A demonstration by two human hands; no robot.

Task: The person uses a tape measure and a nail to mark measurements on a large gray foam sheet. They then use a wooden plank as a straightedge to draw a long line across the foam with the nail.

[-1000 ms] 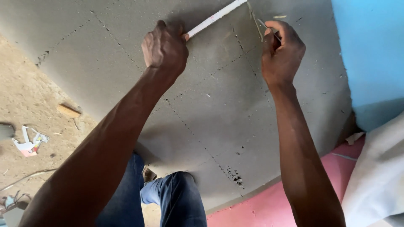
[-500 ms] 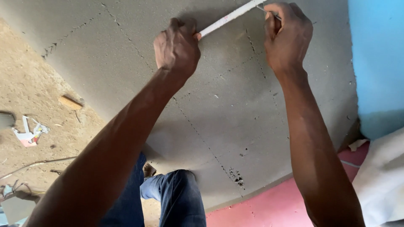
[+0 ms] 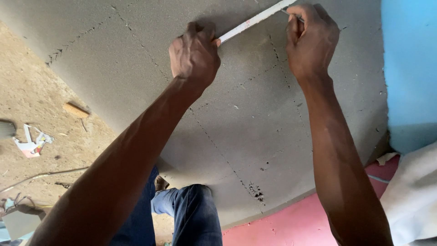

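Observation:
A large grey foam sheet [image 3: 255, 136] with dotted lines drawn on it fills most of the head view. My left hand [image 3: 195, 57] presses the near end of a thin white ruler strip [image 3: 252, 20] flat against the foam. My right hand [image 3: 310, 38] is closed around a thin marking tool whose tip touches the foam beside the strip's far end, near the top edge of the view. Both arms stretch out over the sheet.
Dusty bare ground [image 3: 41, 114] lies at the left with a small wood chip [image 3: 75, 110], paper scraps [image 3: 33, 143] and a thin cord [image 3: 45, 175]. Blue foam [image 3: 409, 68] stands at the right, pink foam [image 3: 282, 223] and white cloth [image 3: 414, 196] below. My blue-trousered knee [image 3: 195, 214] shows underneath.
Both hands and the strip have drifted down and to the right in the view as my head moved. My right hand has closed tighter over the marking tool at the strip's far end.

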